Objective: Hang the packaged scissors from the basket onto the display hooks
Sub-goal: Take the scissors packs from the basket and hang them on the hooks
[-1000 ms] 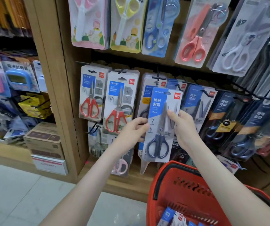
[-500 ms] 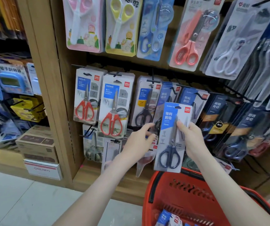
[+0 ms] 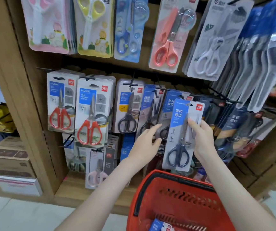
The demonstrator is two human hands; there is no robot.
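My right hand (image 3: 201, 139) grips a pack of dark-handled scissors (image 3: 181, 135) with a blue and white card, held upright in front of the middle row of hooks. Its top edge sits just below a black display hook (image 3: 199, 97) that carries similar blue packs. My left hand (image 3: 146, 144) reaches with relaxed fingers to the hanging packs (image 3: 152, 110) just left of it and touches them. Below, the red basket (image 3: 175, 197) hangs from my right forearm, and more blue packs (image 3: 160, 226) lie at its bottom.
Wooden shelving holds rows of hooks full of scissor packs: red-handled ones (image 3: 90, 112) at the left, children's scissors (image 3: 90, 25) above, dark packs (image 3: 243, 124) at the right. Cardboard boxes (image 3: 10, 160) stand on the floor shelf to the left.
The pack in my right hand has moved right and slightly down across the row. My left hand has let go of its left edge and now touches the hanging packs.
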